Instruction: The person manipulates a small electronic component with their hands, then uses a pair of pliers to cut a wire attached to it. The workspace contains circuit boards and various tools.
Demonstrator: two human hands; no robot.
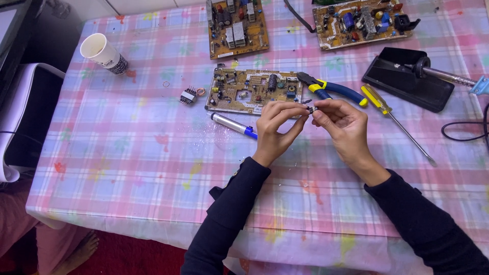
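Observation:
My left hand (pixel 277 130) and my right hand (pixel 344 127) meet above the table, fingertips pinching a small dark electronic component (pixel 310 108) between them. Both arms wear black sleeves. Just beyond the hands lies a tan circuit board (pixel 252 90). A silver and blue pen-shaped tool (pixel 234 125) lies left of my left hand. Pliers with blue and yellow handles (pixel 333 90) rest right behind my right hand.
A yellow-handled screwdriver (pixel 395 118) and a soldering iron on a black stand (pixel 415 76) lie at the right. Two more circuit boards (pixel 237 25) (pixel 356 23) sit at the far edge. A paper cup (pixel 103 53) stands far left, a small transformer (pixel 188 95) nearer. The tablecloth (pixel 127 153) is pink plaid.

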